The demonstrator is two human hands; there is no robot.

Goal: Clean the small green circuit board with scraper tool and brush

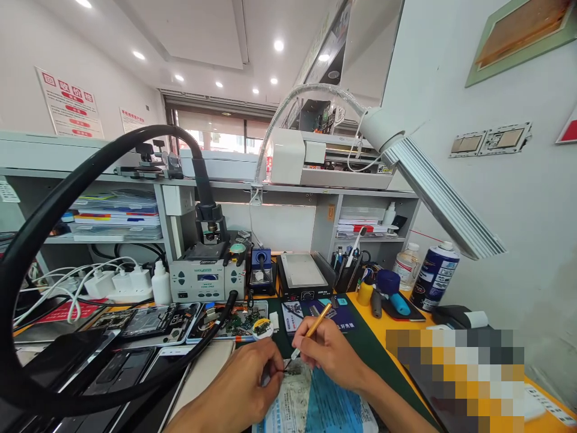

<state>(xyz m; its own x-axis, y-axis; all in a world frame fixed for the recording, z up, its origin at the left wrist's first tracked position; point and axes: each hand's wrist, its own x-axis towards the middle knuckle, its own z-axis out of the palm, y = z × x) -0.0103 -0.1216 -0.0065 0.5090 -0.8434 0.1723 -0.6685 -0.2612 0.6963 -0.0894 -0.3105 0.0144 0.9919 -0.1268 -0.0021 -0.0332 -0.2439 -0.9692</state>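
Observation:
My right hand [333,352] grips a slim pen-like tool [318,320] with a gold upper handle and a pale lower shaft. Its thin tip points down and left, close to the fingertips of my left hand [246,379]. Those left fingers are pinched together around something small and dark that I cannot make out. Beneath both hands lies a blue and white printed sheet [333,406], with a small greyish patch near the tool tip. The sheet rests on a dark green mat [367,346].
A hot-air station [202,282] stands behind, its black hose [67,174] looping across the left. Opened phones [153,322] and a tray of small boards [246,319] lie left. A lamp [446,198] hangs at right above a spray can [435,276]. A hot plate [304,273] sits ahead.

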